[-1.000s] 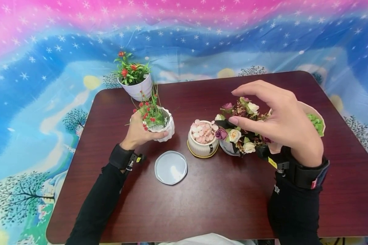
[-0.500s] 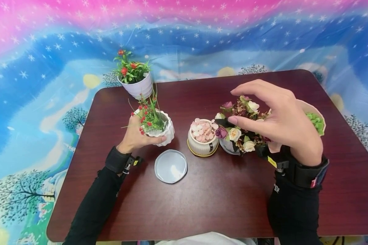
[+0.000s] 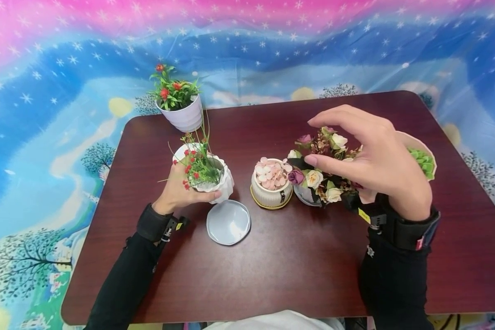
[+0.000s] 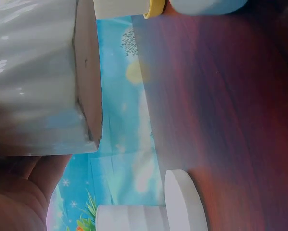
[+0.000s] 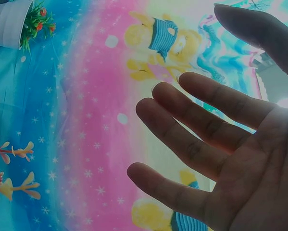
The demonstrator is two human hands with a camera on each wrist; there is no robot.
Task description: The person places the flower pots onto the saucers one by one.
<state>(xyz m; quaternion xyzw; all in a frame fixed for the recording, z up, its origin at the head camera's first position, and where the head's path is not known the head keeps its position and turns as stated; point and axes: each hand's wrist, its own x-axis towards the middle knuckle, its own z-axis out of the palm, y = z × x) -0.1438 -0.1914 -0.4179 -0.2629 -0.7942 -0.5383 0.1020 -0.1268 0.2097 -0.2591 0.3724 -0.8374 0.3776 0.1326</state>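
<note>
My left hand grips a white fluted flower pot holding grassy stems with small red flowers. In the left wrist view the underside of this flower pot shows, raised off the table. Just in front of it lies a pale grey-blue saucer with nothing on it. A round white saucer is partly hidden behind the left hand and the stems. My right hand hovers above a pot of mixed roses, fingers apart from the thumb and holding nothing; in the right wrist view its fingers are spread.
A cream pot of pink blossoms on a yellow-rimmed saucer stands mid-table, close to the roses. At the back left is a lilac-white pot with orange-red flowers. A pink-rimmed pot with green leaves stands behind the right hand.
My left hand has drawn the white fluted pot slightly nearer to me, toward the grey-blue saucer, and more of the white saucer behind it shows. My right hand has hardly moved.
</note>
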